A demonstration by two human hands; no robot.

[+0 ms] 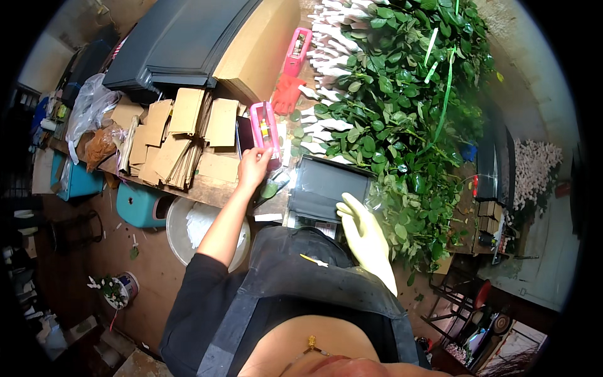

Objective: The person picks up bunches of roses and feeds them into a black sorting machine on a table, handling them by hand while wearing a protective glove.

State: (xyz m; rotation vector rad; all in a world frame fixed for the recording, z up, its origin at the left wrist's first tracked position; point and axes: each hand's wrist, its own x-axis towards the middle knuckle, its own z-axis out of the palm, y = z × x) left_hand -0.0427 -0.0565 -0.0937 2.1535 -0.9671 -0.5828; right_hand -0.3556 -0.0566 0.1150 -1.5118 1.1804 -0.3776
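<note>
The left hand, bare, reaches out on a nearly straight arm and rests its curled fingers on the near end of a pink tool lying on the wooden table. Whether the fingers are clamped round it or only laid on top, I cannot tell. A dark flat phone-like slab lies just beside that tool on its left.

The right hand wears a pale yellow rubber glove, its fingers together and stretched flat, the fingertips touching the near right corner of a black tray at the table's edge. It grips nothing.

I count two pink tools: the second pink tool sits farther up the table, with one red glove crumpled just below it. To the left lies a loose spread of brown cardboard pieces, too many and too overlapped to count. To the right, a big heap of green leafy stems covers the table, their heads wrapped in white sleeves.

On the floor stand one white bucket and two teal boxes.
</note>
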